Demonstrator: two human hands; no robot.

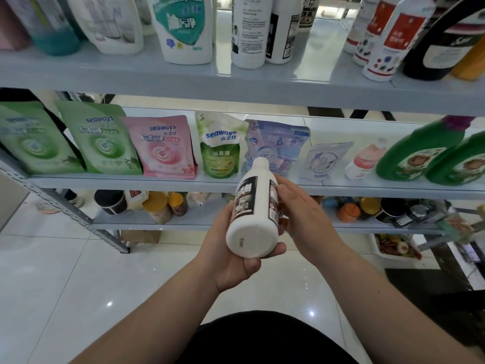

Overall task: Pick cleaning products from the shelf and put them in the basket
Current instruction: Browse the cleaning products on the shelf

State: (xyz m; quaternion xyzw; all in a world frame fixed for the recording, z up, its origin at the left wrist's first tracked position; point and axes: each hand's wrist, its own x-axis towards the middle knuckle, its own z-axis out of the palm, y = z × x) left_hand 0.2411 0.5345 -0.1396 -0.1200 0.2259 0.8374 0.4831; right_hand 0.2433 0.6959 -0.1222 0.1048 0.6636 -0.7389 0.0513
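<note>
A white bottle with a black label (256,211) is held in front of the middle shelf (183,181), tilted with its flat base toward me and its cap pointing at the shelf. My left hand (231,248) grips it from below and the left, thumb curled under the base. My right hand (301,214) holds its right side, fingers wrapped round the label. The top shelf (183,82) carries more white bottles (248,30) of the same kind. No basket is in view.
The middle shelf holds green (101,143) and pink (162,147) refill pouches, small packets and green jugs (417,153). Jars and cans (162,208) stand on the bottom shelf. A white bin (393,248) sits on the glossy tiled floor at the right.
</note>
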